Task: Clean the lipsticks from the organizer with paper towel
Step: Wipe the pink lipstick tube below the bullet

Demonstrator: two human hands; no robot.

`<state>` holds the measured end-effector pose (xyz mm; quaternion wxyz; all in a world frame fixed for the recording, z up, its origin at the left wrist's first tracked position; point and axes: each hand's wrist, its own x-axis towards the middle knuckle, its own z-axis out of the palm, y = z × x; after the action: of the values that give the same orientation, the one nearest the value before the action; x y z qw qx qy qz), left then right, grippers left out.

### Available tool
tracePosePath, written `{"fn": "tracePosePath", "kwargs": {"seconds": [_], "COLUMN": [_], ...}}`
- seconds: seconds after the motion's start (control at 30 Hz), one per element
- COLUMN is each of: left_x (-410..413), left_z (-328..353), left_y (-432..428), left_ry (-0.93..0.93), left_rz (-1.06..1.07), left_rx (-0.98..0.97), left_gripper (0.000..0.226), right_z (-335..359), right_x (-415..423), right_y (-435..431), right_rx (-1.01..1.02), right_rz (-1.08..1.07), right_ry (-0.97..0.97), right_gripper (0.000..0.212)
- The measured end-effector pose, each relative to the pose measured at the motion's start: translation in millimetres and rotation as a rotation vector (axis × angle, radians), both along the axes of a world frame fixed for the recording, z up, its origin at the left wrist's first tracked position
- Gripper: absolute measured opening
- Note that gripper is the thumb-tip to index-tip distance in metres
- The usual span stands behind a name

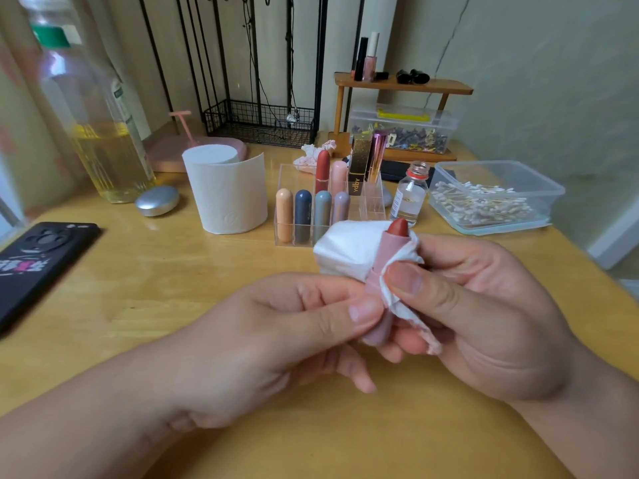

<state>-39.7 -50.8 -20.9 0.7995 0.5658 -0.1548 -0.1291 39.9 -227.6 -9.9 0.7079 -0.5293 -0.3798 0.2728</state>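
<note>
"Two hands are on my screen, both busy with one lipstick [390,248]. It is held above the table [138,292], just in front of the organizer [286,174]."

"How does it look?"

"The case is dusty pink and open. The brownish red stick stands out at the top, which leans a little to the right. The left hand [276,326] pinches the lower end between thumb and fingers. The right hand [484,305] presses a white paper towel [345,248] against the case with the thumb, fingers curled behind. The towel wraps the upper part, and its lower edge has pink stains."

"Any writing you can read?"

"Only 'ydby', on a black and gold case [358,164] in the organizer. The label on the small glass bottle [409,198] is too small for me, and the print on the phone [41,261] is blurred."

"And the containers?"

"The organizer is clear plastic with compartments. In its front row stand a peach tube [284,216], a dark blue tube [303,216], a grey-green tube [322,212] and a mauve tube [341,206], all capped. Behind them are a red tube [322,171] and a pale pink tube [339,175]. The small bottle is open at the neck and holds clear liquid. Right of it, an open plastic box [549,191] is full of cotton swabs [480,205]. At the far left a big bottle [100,108] holds yellow liquid in its lower part."
</note>
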Motion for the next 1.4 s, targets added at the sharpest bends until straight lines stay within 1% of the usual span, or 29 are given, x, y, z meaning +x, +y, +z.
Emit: {"fn": "tracePosePath", "kwargs": {"seconds": [0.07,0.13,0.2,0.27,0.3,0.37,0.43,0.5,0.57,0.7,0.77,0.83,0.87,0.9,0.97,1.0,1.03,1.1,1.17,1.23,1.3,1.33,1.37,1.4], "left_x": [1,-1,-4,-5,-5,-3,-2,-1,-1,-4,-7,-7,-6,-5,-5,-4,-4,-3,-3,-6,-8,-8,-8,-6], "left_z": [-2,-3,-4,-5,-5,-3,0,1,-2,-1,0,2,3,4,7,7,7,4,4,3,5,5,5,5], "left_y": [-2,-4,-6,-8,-7,-4,-3,-2,-3,-7,-10,-10,-9,-7,-5,-4,-4,-4,-5,-9,-12,-11,-9,-6], "left_ry": [-0.028,-0.084,-0.100,-0.079,-0.083,-0.100,-0.033,0.029,0.035,-0.064,-0.109,-0.117,-0.110,-0.087,0.027,0.081,0.104,0.091,0.011,-0.086,-0.105,-0.099,-0.092,-0.068], "left_rz": [0.077,0.221,0.357,0.425,0.415,0.269,0.079,0.007,0.069,0.313,0.431,0.470,0.402,0.281,0.046,-0.029,-0.052,0.018,0.192,0.412,0.554,0.577,0.540,0.442], "left_rx": [0.054,0.147,0.229,0.259,0.243,0.158,-0.005,-0.080,-0.042,0.117,0.224,0.249,0.214,0.150,-0.032,-0.107,-0.142,-0.117,0.031,0.219,0.255,0.247,0.232,0.202], "left_gripper": [0.019,0.017,0.026,0.031,0.029,0.025,0.023,0.020,0.015,0.018,0.023,0.019,0.014,0.010,0.020,0.025,0.026,0.020,0.016,0.019,0.028,0.030,0.028,0.024], "right_z": [0,0,0,-1,-1,0,2,1,0,1,1,2,2,2,1,1,1,2,3,3,1,0,1,2], "right_x": [1,-2,-5,-6,-7,-6,-4,0,2,-1,-2,-1,-1,-1,0,1,2,3,2,0,-2,-2,-2,-2], "right_y": [1,3,6,7,7,6,5,3,4,7,7,7,7,6,4,3,2,3,5,6,7,6,6,6], "right_rx": [0.004,0.041,0.041,0.028,0.039,0.070,0.080,0.074,0.063,0.135,0.142,0.155,0.145,0.117,0.070,0.065,0.067,0.086,0.139,0.161,0.149,0.151,0.157,0.154], "right_rz": [0.007,0.017,-0.020,-0.045,-0.031,0.023,0.063,0.081,0.089,0.100,0.070,0.077,0.075,0.063,0.062,0.076,0.091,0.114,0.137,0.098,0.024,0.010,0.021,0.044], "right_ry": [0.027,0.036,0.002,-0.008,0.003,0.043,0.106,0.152,0.146,0.147,0.126,0.127,0.122,0.109,0.107,0.116,0.121,0.142,0.166,0.148,0.110,0.101,0.099,0.101], "right_gripper": [0.028,0.021,0.015,0.013,0.013,0.015,0.022,0.028,0.029,0.015,0.019,0.018,0.016,0.017,0.022,0.024,0.026,0.025,0.019,0.017,0.024,0.024,0.021,0.017]}}
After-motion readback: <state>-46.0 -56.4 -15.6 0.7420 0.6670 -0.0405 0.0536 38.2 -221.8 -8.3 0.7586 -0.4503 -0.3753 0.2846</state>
